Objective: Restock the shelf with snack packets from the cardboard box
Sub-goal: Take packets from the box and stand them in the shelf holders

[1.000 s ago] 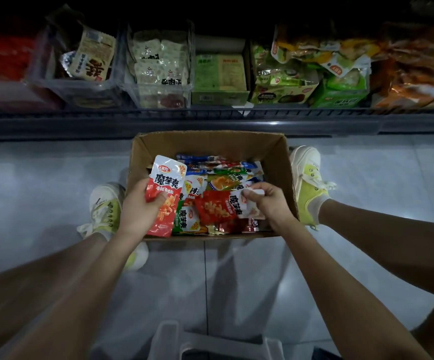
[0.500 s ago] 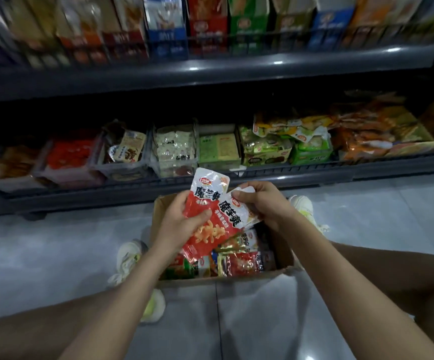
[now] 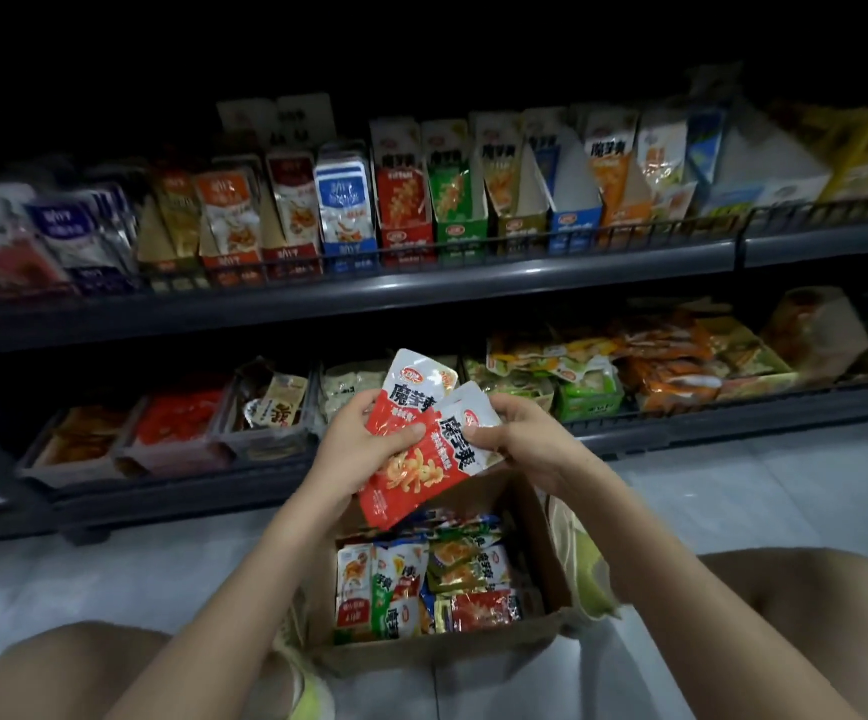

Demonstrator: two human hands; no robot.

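My left hand grips red-and-white snack packets held up above the cardboard box. My right hand pinches the right edge of the front packet, which overlaps the one behind. Both packets are stacked at a slight fan. The box sits on the floor between my knees and holds several mixed packets in red, green and white. The upper shelf carries upright display cartons, among them a red one with packets like those I hold.
The lower shelf holds trays and piles of other snacks behind a wire rail. Pale tiled floor lies left and right of the box. My knees flank the box, and a yellow-green shoe touches its right side.
My view has tilted up, bringing the upper shelf in. Both hands rose from the box with the red packets and brought them together into one stack.
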